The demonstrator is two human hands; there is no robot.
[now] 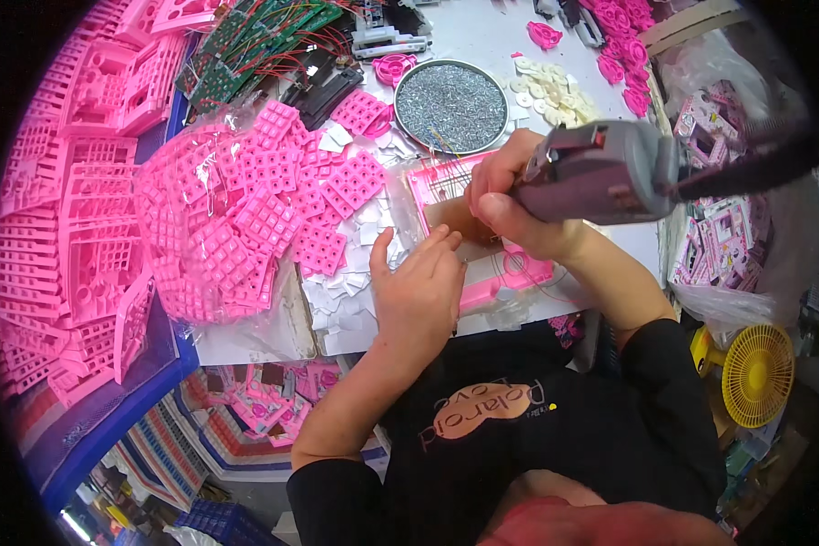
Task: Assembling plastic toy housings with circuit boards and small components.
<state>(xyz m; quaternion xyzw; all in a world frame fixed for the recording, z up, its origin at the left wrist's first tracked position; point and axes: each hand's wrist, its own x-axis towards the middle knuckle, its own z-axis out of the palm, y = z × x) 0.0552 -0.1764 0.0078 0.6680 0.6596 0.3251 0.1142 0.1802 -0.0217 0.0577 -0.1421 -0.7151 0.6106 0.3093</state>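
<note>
Head view: the right hand (519, 196) is closed around a grey power screwdriver (601, 173), held over a pink plastic case (484, 293) on the near side of the dish (397, 116) of small metal screws. A brown board (464, 221) and thin wires lie at the case. The left hand (419, 287) rests at the case's left edge, one outer finger spread away; its thumb side is hidden, so whether it grips or merely presses cannot be told. The driver's tip is likewise hidden.

Assessment: the step appears to be screw driving. Good practice calls for an upright bit, fully seated before power is applied, firm pressure from the left fingers clear of the tip, wires kept from under the board, and stopping once snug, as plastic threads would probably strip.

Surface: white table (482, 32). Left of the dish, pink keypads (268, 218), some bagged, and white paper pieces (344, 305); beyond them, green circuit boards (255, 41). Right of it, cream discs (555, 91).

Room: stacked pink mouldings (100, 182) far left of the dish; a yellow fan (760, 375) to its near right.
</note>
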